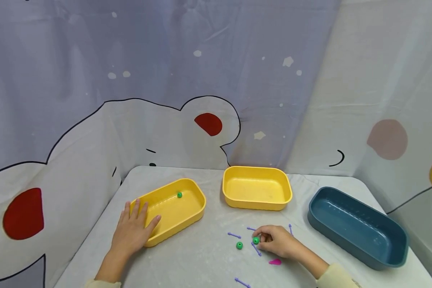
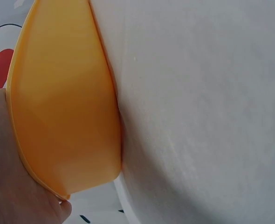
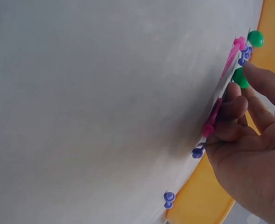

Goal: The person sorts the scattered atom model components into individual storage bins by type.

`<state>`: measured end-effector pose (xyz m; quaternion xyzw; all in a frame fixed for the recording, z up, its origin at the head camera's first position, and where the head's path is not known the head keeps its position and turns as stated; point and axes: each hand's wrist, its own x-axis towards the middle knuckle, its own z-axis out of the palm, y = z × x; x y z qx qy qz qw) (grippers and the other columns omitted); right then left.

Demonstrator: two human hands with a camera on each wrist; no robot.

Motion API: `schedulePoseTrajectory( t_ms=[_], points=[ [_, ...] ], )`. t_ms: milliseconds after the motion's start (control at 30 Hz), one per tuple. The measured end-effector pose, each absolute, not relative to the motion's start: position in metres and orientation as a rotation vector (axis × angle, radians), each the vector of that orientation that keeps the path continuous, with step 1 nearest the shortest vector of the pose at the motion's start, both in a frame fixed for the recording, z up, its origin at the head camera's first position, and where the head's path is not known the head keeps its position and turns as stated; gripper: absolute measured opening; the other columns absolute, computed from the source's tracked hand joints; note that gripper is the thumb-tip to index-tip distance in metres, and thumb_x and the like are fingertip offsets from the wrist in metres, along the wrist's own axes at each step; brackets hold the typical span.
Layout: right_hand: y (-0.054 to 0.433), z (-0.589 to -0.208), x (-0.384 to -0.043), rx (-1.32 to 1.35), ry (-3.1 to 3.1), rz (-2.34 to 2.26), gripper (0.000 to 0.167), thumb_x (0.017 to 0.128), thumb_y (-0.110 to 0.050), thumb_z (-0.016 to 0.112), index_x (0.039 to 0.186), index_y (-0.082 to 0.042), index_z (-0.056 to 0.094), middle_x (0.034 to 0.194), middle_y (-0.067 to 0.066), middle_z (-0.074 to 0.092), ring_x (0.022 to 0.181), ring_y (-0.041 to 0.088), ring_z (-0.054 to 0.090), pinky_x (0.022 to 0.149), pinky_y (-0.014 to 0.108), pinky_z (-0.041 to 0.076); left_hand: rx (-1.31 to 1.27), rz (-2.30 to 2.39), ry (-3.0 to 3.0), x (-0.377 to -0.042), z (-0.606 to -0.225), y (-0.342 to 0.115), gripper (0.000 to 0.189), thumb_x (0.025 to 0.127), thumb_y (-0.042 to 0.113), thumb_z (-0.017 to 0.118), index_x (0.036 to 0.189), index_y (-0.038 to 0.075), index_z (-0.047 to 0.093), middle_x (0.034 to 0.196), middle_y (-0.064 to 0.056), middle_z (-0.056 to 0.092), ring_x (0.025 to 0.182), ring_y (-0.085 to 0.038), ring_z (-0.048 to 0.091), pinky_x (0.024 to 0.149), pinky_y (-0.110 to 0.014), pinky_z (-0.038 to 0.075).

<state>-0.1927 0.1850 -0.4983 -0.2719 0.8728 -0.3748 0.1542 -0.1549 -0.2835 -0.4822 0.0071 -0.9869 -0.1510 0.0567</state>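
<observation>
My left hand [image 1: 131, 230] lies spread over the left rim of a yellow tray [image 1: 198, 214], thumb toward its near side; its outer wall fills much of the left wrist view. Inside that tray sits one green bead [image 1: 179, 195]. My right hand [image 1: 279, 241] pinches another green bead [image 1: 256, 240] low over the table, thumb and forefinger at its sides. A third green bead [image 1: 239, 245] rests just left of it. Around the right hand lie several small purple sticks [image 1: 234, 235] with knobbed ends and a pink teardrop-shaped piece [image 1: 275, 262]. In the right wrist view a pink piece [image 3: 213, 116] shows beside the curled fingers.
A second yellow tray [image 1: 257, 205] stands at the back of the white-covered table. To the right is a dark blue tray [image 1: 360, 240], set at an angle. One purple stick [image 1: 242, 283] lies near the front edge. A printed curtain [image 1: 158, 132] hangs behind the table.
</observation>
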Motion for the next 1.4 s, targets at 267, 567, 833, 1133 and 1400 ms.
schedulePoseTrajectory(
  t_ms=[267, 567, 833, 1133, 1400],
  points=[
    [0.182, -0.498, -0.191, -0.763, 2.533, -1.039, 0.013, 0.089, -0.014, 0.077, 0.101, -0.016, 0.072, 0.076, -0.008, 0.058, 0.066, 0.003, 0.049, 0.060, 0.022, 0.041, 0.028, -0.450, -3.003, -0.155, -0.484, -0.282, 0.088, 0.102, 0.066, 0.032, 0.155, -0.005, 0.033, 0.162, -0.032, 0.017, 0.150, -0.056, 0.003, 0.120, -0.067, 0.006],
    [0.181, -0.492, -0.191, -0.743, 2.595, -1.018, 0.010, 0.090, -0.012, 0.073, 0.098, -0.016, 0.071, 0.074, -0.010, 0.057, 0.065, 0.002, 0.049, 0.059, 0.021, 0.041, 0.044, -0.476, -3.016, -0.156, -0.484, -0.282, 0.090, 0.102, 0.068, 0.032, 0.156, -0.004, 0.031, 0.163, -0.032, 0.015, 0.150, -0.054, 0.001, 0.120, -0.067, 0.006],
    [0.169, -0.475, -0.199, -0.737, 2.600, -1.044, 0.012, 0.092, -0.009, 0.070, 0.104, -0.013, 0.072, 0.078, -0.007, 0.058, 0.062, 0.006, 0.050, 0.054, 0.021, 0.043, 0.036, -0.453, -3.003, -0.154, -0.481, -0.282, 0.088, 0.103, 0.065, 0.033, 0.155, -0.005, 0.032, 0.162, -0.032, 0.017, 0.149, -0.056, 0.003, 0.120, -0.067, 0.007],
    [0.147, -0.462, -0.207, -0.805, 2.639, -1.070, 0.011, 0.091, -0.013, 0.071, 0.102, -0.015, 0.073, 0.078, -0.012, 0.059, 0.070, 0.003, 0.051, 0.064, 0.020, 0.045, 0.042, -0.460, -3.010, -0.154, -0.482, -0.282, 0.089, 0.102, 0.066, 0.032, 0.155, -0.006, 0.031, 0.162, -0.033, 0.017, 0.149, -0.056, 0.003, 0.120, -0.067, 0.006],
    [0.127, -0.452, -0.219, -0.827, 2.584, -1.127, 0.014, 0.094, -0.016, 0.070, 0.107, -0.012, 0.073, 0.081, -0.008, 0.060, 0.069, 0.007, 0.053, 0.061, 0.021, 0.046, 0.034, -0.463, -2.995, -0.154, -0.482, -0.283, 0.088, 0.102, 0.066, 0.033, 0.155, -0.005, 0.032, 0.162, -0.033, 0.018, 0.149, -0.056, 0.003, 0.120, -0.067, 0.006]
  ],
)
